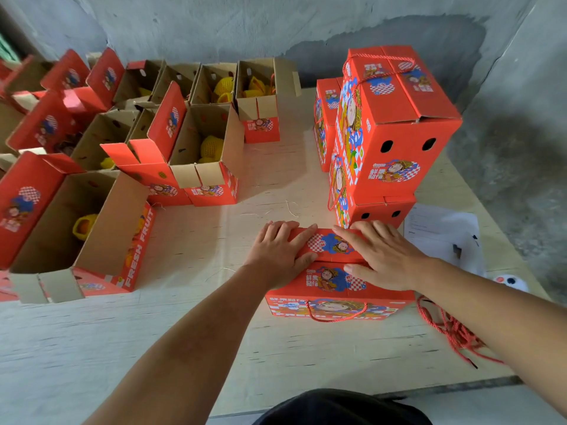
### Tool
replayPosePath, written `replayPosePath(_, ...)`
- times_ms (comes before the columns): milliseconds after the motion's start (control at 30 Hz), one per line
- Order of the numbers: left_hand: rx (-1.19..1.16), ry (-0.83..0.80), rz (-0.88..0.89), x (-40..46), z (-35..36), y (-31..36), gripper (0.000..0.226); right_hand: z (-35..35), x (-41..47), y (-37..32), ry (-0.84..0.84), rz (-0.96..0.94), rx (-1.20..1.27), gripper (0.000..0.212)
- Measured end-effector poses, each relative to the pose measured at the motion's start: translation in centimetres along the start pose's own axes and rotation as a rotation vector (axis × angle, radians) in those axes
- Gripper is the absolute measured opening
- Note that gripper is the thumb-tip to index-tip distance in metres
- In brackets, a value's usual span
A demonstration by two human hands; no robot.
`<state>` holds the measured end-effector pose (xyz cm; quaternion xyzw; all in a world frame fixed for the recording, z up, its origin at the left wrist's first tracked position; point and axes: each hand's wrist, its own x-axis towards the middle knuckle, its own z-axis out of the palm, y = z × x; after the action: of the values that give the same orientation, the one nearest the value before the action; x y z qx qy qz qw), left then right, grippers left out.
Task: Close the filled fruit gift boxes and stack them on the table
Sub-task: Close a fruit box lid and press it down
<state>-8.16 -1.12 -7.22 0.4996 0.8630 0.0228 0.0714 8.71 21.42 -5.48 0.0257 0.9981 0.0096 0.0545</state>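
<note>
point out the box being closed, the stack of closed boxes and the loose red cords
box being closed (329, 282), head view, front top flap
stack of closed boxes (395, 124), head view, top box's side
loose red cords (454, 329), head view, tangle's middle

A pale plywood surface (214, 332) is sitting against a rough grey concrete wall (214, 23), a darker damp patch (399, 41) showing behind it.

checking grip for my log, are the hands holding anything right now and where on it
Nothing is gripped. Left hand and right hand press flat on the top flaps of the red gift box.
</note>
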Motion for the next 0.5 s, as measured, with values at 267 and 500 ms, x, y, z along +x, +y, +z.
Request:
replayPosePath(267,-0.014,0.003,-0.013,0.1,0.6,-0.1,0.071,0.5,-0.6,0.5,-0.073,0.081,0.187,0.079)
replayPosePath(500,-0.521,0.010,-0.614,-1.5,1.4,1.3,0.110,2.3,-1.7,-1.1,0.054,0.235,0.126,0.069)
